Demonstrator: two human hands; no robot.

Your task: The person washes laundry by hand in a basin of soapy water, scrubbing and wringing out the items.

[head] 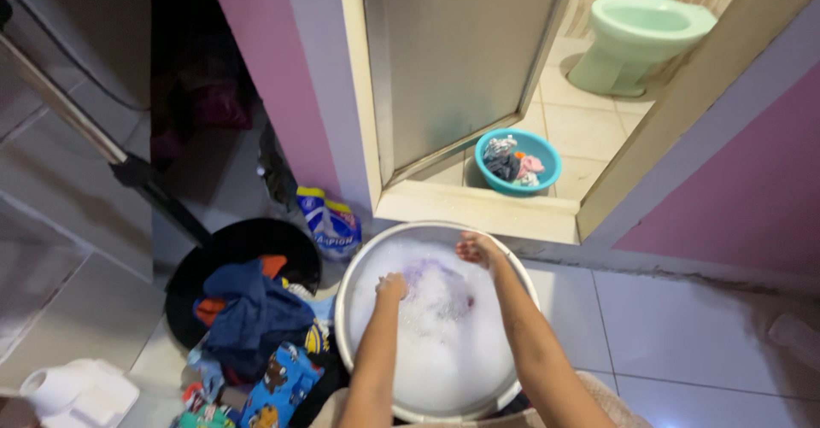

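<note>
Washing is under way in the white basin (pixel 359 266), full of suds. The left hand (pixel 392 286) is closed, knuckles up in the foam; what it grips, if anything, I cannot tell. The right hand (pixel 477 247) is bent at the basin's far rim, fingers curled down, its hold hidden. A purple cloth (pixel 431 272) shows between them. Left of the basin, a black tub (pixel 248 240) heaped with clothes (pixel 256 317) looks unwashed; beyond the basin, a blue bowl (pixel 547 150) holds a few more.
</note>
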